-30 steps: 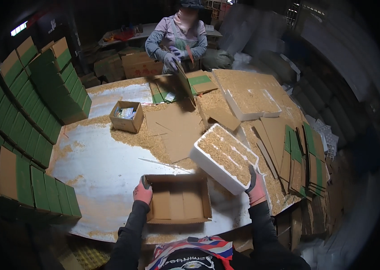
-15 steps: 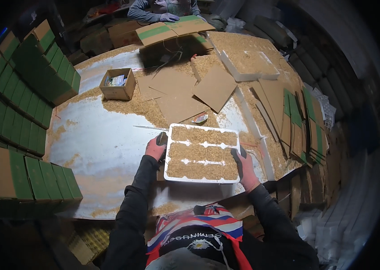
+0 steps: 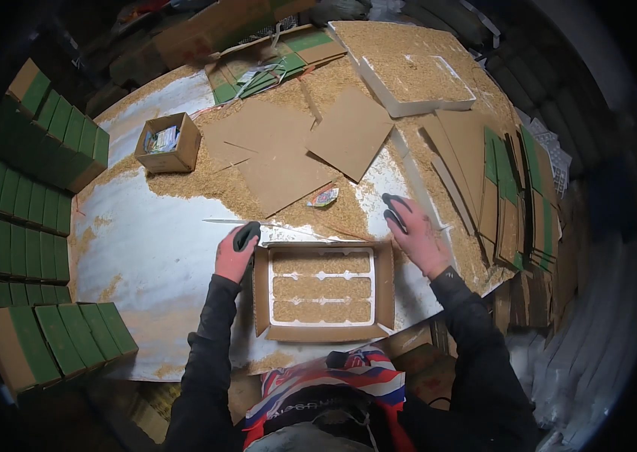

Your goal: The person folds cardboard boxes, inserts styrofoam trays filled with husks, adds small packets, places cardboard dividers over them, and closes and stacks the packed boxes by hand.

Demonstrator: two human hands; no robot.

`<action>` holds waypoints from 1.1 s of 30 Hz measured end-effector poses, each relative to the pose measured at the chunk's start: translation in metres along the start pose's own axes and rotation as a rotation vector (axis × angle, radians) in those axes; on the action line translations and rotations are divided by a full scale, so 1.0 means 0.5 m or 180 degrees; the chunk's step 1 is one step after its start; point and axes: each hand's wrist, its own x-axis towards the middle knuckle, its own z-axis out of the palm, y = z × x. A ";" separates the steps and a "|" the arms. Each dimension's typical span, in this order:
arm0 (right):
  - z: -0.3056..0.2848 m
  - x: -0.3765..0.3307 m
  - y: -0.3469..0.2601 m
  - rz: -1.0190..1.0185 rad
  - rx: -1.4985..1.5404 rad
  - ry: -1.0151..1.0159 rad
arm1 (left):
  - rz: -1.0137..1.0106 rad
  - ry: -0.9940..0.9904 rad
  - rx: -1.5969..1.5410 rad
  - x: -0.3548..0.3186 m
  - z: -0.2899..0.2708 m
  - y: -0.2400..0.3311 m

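A brown cardboard box [image 3: 261, 297] with its top open stands at the table's near edge. Inside lies a white foam tray [image 3: 371, 325], its rows filled with tan, sawdust-like material [image 3: 323, 286]. My left hand [image 3: 235, 252], in a pink glove with dark fingertips, hovers beside the box's far left corner, fingers loosely bent and nothing seen in them. Farther out to the right, my right hand [image 3: 418, 237] is raised beyond the box's far right corner, thumb and fingers apart and holding nothing.
Green-and-brown cartons [image 3: 51, 335] are stacked along the left. A small box of packets [image 3: 183, 154] stands at the far left, near flat cardboard sheets [image 3: 281, 162]. Folded cartons [image 3: 499, 196] lean at the right, and a filled white tray [image 3: 420, 83] lies at the back.
The filled tray has gone from between my hands down into the cardboard box. Both hands have let go and moved apart. The person across the table is out of view, and the far carton lies lower.
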 end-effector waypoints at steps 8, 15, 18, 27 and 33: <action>0.320 0.107 0.161 -0.1620 -0.0712 -0.1399 | 0.0192 -0.0595 0.2727 0.329 0.125 -0.077; 0.283 0.109 0.187 -0.0638 0.0255 -0.1001 | -0.0559 -0.0642 0.3420 0.421 0.150 -0.091; 0.177 0.096 0.202 0.0796 0.0274 -0.1330 | -0.0494 -0.0738 0.3359 0.436 0.126 -0.084; -0.138 0.066 0.059 0.2518 0.2566 0.0400 | 0.0167 -0.0645 0.1590 0.405 -0.056 -0.074; -0.081 -0.051 -0.131 0.0466 0.1455 -0.0296 | 0.0108 0.0092 0.2246 0.292 -0.098 -0.009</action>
